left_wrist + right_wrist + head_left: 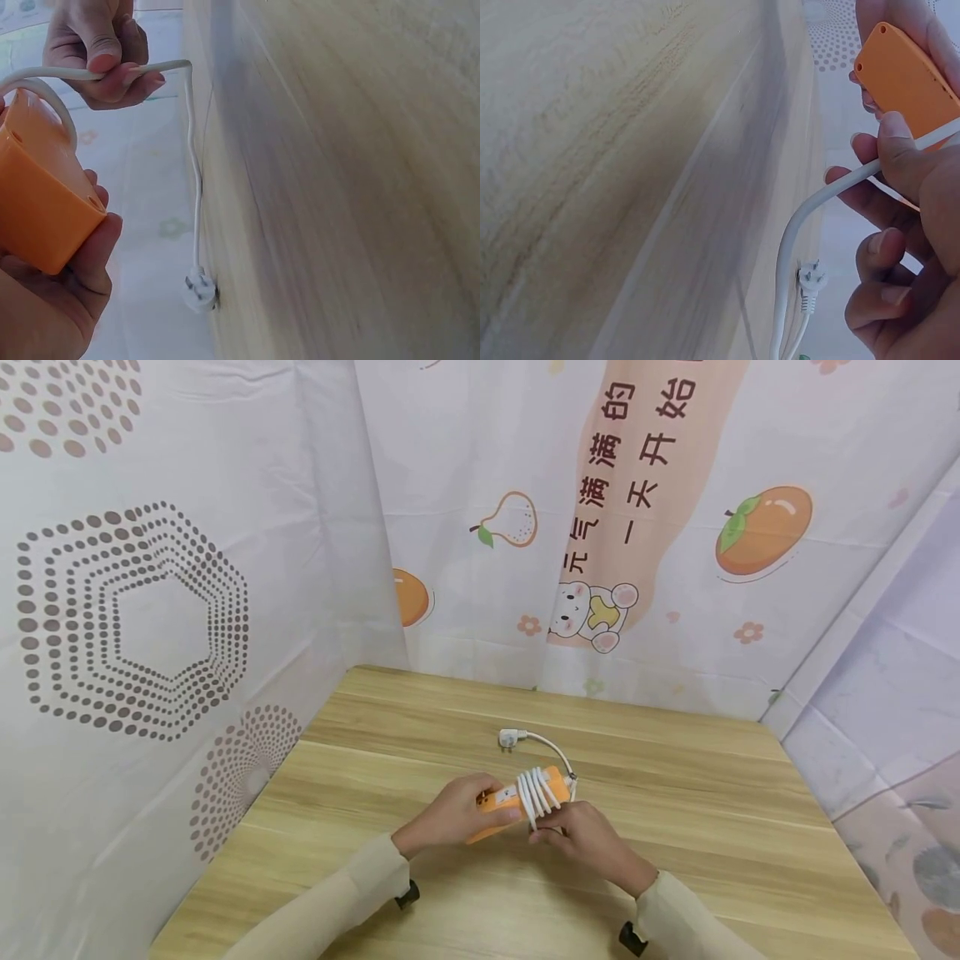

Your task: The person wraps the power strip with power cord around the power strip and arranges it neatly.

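Our left grip (pixel 459 811) curls round orange plastic power strip (pixel 46 187), right grip (pixel 591 837) pinches white cord (pixel 785 262); white three-pin plug (pixel 509 738) on wood-grain counter (pixel 675 793).

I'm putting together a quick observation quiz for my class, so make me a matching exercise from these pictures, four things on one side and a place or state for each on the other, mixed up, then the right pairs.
Things
1. power strip
2. plug
3. left hand
4. right hand

Places and states
A. pinches the white cord
B. farther out than both hands, at the cord's end
C. grips the orange body
D. has several turns of cord round it

Right pairs: 1-D, 2-B, 3-C, 4-A
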`<move>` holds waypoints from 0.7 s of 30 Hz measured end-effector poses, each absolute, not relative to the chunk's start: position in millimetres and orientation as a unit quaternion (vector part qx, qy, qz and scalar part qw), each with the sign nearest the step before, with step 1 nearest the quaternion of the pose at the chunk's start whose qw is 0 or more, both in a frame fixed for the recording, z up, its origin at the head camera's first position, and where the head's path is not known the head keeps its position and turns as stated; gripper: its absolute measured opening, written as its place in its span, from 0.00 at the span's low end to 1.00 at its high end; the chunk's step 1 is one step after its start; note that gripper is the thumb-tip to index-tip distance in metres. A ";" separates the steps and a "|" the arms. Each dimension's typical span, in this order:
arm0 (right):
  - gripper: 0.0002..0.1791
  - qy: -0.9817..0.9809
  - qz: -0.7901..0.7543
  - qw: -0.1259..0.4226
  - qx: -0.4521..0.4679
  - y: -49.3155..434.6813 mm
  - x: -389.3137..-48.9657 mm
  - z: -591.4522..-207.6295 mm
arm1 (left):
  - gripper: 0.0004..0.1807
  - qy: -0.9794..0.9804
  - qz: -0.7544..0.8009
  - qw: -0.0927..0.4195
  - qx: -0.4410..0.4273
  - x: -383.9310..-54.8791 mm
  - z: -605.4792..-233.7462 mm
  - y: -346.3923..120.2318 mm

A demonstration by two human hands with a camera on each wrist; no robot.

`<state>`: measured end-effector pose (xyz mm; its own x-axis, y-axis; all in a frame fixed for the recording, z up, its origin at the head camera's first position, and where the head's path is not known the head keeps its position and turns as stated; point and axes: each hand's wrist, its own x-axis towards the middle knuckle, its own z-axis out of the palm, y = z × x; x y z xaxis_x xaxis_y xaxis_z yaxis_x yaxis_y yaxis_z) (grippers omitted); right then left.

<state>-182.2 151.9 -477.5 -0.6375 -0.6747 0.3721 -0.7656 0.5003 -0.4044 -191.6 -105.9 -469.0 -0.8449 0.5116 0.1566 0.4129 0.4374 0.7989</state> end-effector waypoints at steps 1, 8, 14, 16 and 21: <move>0.02 -0.862 0.277 0.078 0.417 151.7 -182.5 -477.1 | 0.24 0.844 0.457 0.056 0.273 -191.6 -469.0 -106.5; 0.03 -0.861 0.281 0.054 0.420 153.1 -184.7 -477.9 | 0.17 0.819 0.488 0.080 0.293 -191.2 -466.9 -111.6; 0.17 -0.860 0.263 0.111 0.422 155.8 -185.3 -480.9 | 0.12 0.798 0.500 0.112 0.318 -188.4 -465.8 -115.2; 0.19 -0.867 0.245 0.131 0.414 157.8 -184.6 -481.0 | 0.12 0.796 0.498 0.117 0.324 -187.8 -465.9 -116.4; 0.06 -0.882 0.253 0.110 0.383 163.5 -185.0 -480.5 | 0.11 0.783 0.498 0.144 0.345 -185.6 -463.2 -117.7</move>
<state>-185.0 163.5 -480.5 -0.6831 -0.6194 0.3870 -0.7304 0.5788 -0.3627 -185.6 -117.7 -463.2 -0.7211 0.6828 0.1173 0.3962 0.2675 0.8784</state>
